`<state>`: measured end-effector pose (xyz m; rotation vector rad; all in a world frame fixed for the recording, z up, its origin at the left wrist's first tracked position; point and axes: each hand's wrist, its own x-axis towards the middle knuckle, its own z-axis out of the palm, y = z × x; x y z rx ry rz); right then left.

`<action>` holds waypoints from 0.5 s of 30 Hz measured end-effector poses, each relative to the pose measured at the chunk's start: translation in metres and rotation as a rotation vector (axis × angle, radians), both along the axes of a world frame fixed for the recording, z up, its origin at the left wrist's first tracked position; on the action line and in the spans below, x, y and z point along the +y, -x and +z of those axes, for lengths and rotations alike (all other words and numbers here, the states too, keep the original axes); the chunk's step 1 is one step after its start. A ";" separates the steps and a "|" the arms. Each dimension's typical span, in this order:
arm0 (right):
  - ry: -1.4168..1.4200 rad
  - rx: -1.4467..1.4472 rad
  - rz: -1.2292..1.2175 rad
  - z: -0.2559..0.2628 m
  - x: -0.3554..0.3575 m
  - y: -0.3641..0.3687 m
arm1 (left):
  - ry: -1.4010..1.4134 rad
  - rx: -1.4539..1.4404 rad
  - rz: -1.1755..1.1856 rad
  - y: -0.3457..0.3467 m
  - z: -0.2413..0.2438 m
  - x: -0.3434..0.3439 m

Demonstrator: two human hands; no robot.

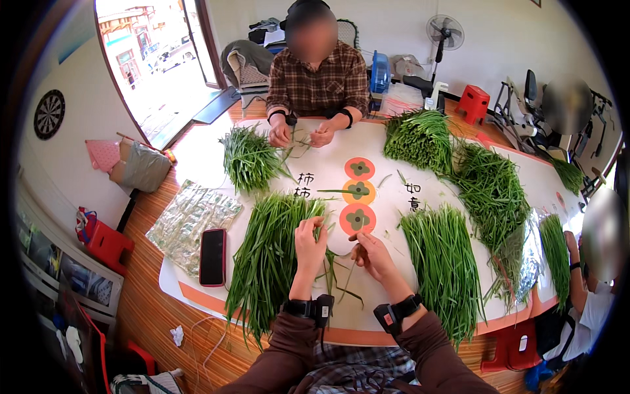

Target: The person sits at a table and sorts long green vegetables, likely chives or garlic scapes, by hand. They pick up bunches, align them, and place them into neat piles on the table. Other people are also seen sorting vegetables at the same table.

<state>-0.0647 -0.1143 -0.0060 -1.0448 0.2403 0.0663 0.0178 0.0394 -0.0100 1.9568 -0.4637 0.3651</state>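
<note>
My left hand is bent at the right edge of a large pile of garlic chives; whether anything is between its fingers cannot be made out. Pinched in my right hand is a thin chive stalk, its leaf hanging down towards the table. Several loose chive leaves lie between my wrists. To the right of my right hand, a second long pile of chives lies with its leaf ends over the table's front edge. A single green leaf crosses the middle printed persimmon motif.
A phone and a patterned plastic sheet lie left on the white table. Opposite, a person's hands work beside a chive bundle. More chives fill the right side, where another person sits.
</note>
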 end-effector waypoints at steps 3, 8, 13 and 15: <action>-0.021 0.016 -0.053 0.002 -0.005 0.001 | -0.278 -0.076 0.105 0.005 -0.003 -0.001; 0.201 0.001 -0.017 -0.003 0.007 -0.001 | -0.428 -0.053 0.134 0.007 -0.006 0.002; 0.734 -0.257 -0.226 -0.020 0.021 -0.002 | -0.423 -0.052 0.076 0.001 -0.005 0.001; 0.923 -0.247 -0.256 -0.010 0.020 0.001 | -0.384 0.005 0.084 0.000 -0.004 0.002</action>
